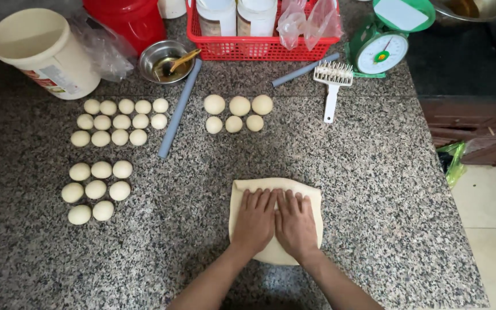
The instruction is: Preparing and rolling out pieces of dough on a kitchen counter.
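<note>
Where the two hands lie side by side, much of the flattened dough sheet (275,192) hidden beneath them; near edge half masked by the wrists; forearms cut off at the bottom of the view. Left hand (255,221) and right hand (295,225) both spread flat, palms down, fingers together and pointing away, gripping nothing, pressed onto the sheet. Pale cream, smooth, roughly squared with rounded corners, a soft fold along the far edge; lying on the speckled granite counter (374,189), near the front and just right of centre.

Further back, three groups of small dough balls: a far-left cluster (120,121) in three rows, a nearer cluster (96,189) below it, six more (237,113) towards the middle; a grey rod (179,109) lying between the far clusters. Cream bucket (46,51) at far left, tilted, inside not visible; small steel bowl (166,60) holding dark liquid and a wooden-handled tool; red basket (262,34) carrying white jars and clear bags, tops cut off by the frame; green kitchen scale (383,46) and white spiked roller (333,80) to the right.
</note>
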